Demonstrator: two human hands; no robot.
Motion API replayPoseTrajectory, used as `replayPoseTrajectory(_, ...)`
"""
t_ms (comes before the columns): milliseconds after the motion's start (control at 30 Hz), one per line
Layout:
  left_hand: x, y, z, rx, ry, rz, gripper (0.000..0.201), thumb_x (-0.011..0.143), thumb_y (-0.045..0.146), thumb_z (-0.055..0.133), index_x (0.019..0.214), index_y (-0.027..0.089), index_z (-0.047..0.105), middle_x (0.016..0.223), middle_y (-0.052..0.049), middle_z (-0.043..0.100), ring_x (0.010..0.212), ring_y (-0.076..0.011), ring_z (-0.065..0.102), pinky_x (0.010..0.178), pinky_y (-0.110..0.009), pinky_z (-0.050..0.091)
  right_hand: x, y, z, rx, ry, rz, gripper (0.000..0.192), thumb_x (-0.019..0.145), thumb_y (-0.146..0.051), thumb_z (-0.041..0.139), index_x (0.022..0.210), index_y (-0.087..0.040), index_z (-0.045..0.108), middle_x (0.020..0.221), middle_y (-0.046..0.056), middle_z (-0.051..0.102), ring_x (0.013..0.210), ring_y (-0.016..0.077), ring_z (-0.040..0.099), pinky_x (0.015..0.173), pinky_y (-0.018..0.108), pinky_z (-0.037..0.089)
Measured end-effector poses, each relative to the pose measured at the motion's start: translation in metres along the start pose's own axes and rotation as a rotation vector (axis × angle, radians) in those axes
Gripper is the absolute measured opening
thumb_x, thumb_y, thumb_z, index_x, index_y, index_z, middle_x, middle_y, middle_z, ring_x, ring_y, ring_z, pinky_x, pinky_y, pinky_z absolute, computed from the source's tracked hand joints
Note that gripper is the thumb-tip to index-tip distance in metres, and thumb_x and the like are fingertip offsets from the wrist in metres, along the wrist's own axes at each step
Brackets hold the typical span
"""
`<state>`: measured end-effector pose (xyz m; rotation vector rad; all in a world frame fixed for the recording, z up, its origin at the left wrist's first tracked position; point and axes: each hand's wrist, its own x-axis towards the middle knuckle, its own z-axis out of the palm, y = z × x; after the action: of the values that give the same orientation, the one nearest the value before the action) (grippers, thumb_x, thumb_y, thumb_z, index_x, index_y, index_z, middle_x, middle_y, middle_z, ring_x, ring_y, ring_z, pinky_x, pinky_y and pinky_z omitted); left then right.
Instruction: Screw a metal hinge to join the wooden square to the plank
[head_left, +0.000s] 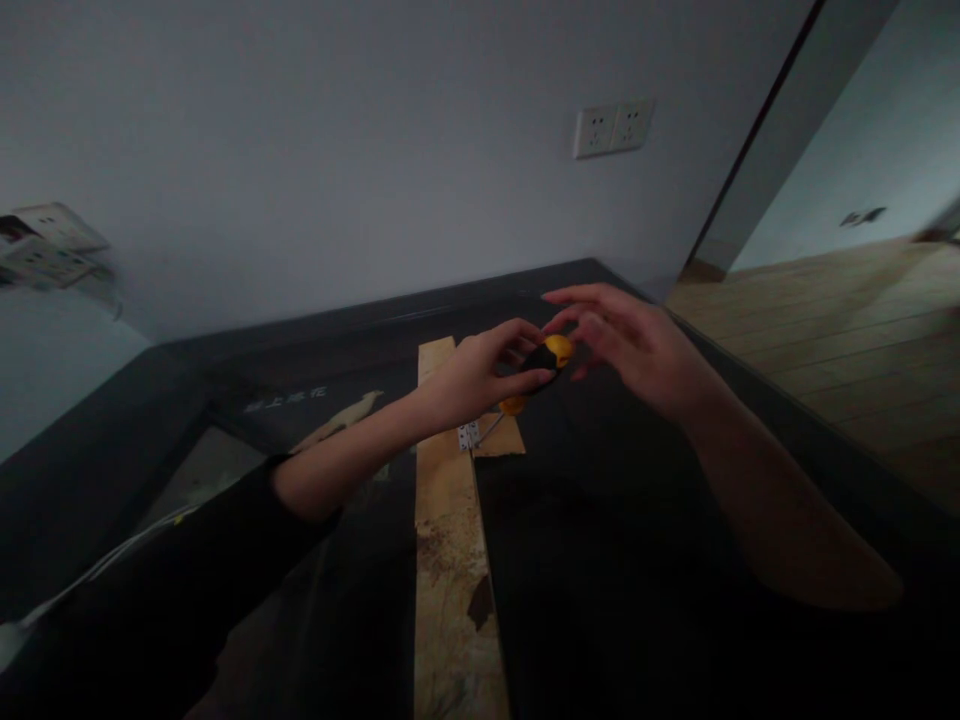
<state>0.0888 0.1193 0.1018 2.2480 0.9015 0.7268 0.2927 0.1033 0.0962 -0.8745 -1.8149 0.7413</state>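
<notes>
The long wooden plank runs down the middle of the dark desk. Right of the plank the desk lies bare and open to a passing hand. On the plank's far part, a small metal hinge and a short board block the way, with the wall behind.

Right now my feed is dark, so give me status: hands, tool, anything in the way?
Left hand gripping screwdriver handle. Right hand open, fingertips at handle end. Tip down near small hinge on wooden plank. Nothing blocking.
</notes>
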Motion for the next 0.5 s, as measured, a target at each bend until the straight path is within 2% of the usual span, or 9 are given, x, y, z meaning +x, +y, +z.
replayPoseTrajectory(133,-0.006,0.000,0.004,-0.140,0.037,-0.052,0.036,0.081,0.029,0.066,0.110,0.016,0.049,0.106,-0.010,0.066,0.093,-0.0161,0.066,0.077,-0.029,0.054,-0.003,-0.003,0.021,-0.200,-0.023,-0.082,0.042,0.084,-0.040,0.066,0.120,-0.019,0.058,0.102,0.004,0.065,0.083,0.0157,0.063,0.070,0.028,0.052)
replayPoseTrajectory(200,-0.014,-0.003,0.004,-0.221,0.054,-0.087,0.037,0.080,0.024,0.067,0.110,0.017,0.046,0.112,-0.012,0.065,0.096,-0.0160,0.066,0.079,-0.030,0.055,-0.002,0.001,0.027,-0.242,-0.042,-0.107,0.037,0.083,-0.034,0.068,0.116,-0.018,0.059,0.101,0.004,0.065,0.087,0.0167,0.062,0.076,0.029,0.050)
replayPoseTrajectory(267,-0.028,-0.012,0.003,-0.239,0.106,-0.123,0.036,0.080,0.022,0.066,0.109,0.019,0.047,0.114,-0.011,0.064,0.098,-0.0162,0.065,0.082,-0.031,0.055,-0.002,0.003,0.030,-0.249,-0.045,-0.093,0.030,0.085,-0.032,0.066,0.111,-0.018,0.060,0.098,0.003,0.065,0.086,0.0162,0.062,0.076,0.029,0.048)
replayPoseTrajectory(333,-0.045,-0.029,0.004,-0.159,0.196,-0.147,0.026,0.083,0.024,0.061,0.106,0.019,0.049,0.107,-0.008,0.065,0.094,-0.0158,0.065,0.081,-0.032,0.055,-0.002,0.003,0.032,-0.229,-0.049,-0.050,0.026,0.086,-0.034,0.063,0.106,-0.018,0.059,0.092,0.002,0.065,0.078,0.0141,0.060,0.071,0.028,0.046)
replayPoseTrajectory(400,-0.063,-0.050,0.009,0.047,0.260,-0.160,0.009,0.085,0.022,0.057,0.093,0.018,0.056,0.093,-0.004,0.065,0.086,-0.0152,0.063,0.079,-0.033,0.053,-0.003,0.003,0.033,-0.198,-0.056,-0.005,0.027,0.085,-0.038,0.064,0.103,-0.018,0.058,0.089,0.001,0.064,0.070,0.0122,0.057,0.065,0.027,0.044)
replayPoseTrajectory(500,-0.086,-0.079,0.023,0.267,0.167,-0.181,0.005,0.083,0.017,0.059,0.088,0.018,0.062,0.086,-0.003,0.065,0.083,-0.0174,0.061,0.078,-0.034,0.051,-0.003,0.004,0.034,-0.138,-0.065,0.039,0.035,0.080,-0.041,0.069,0.103,-0.020,0.053,0.088,0.000,0.063,0.064,0.0104,0.057,0.060,0.026,0.044)
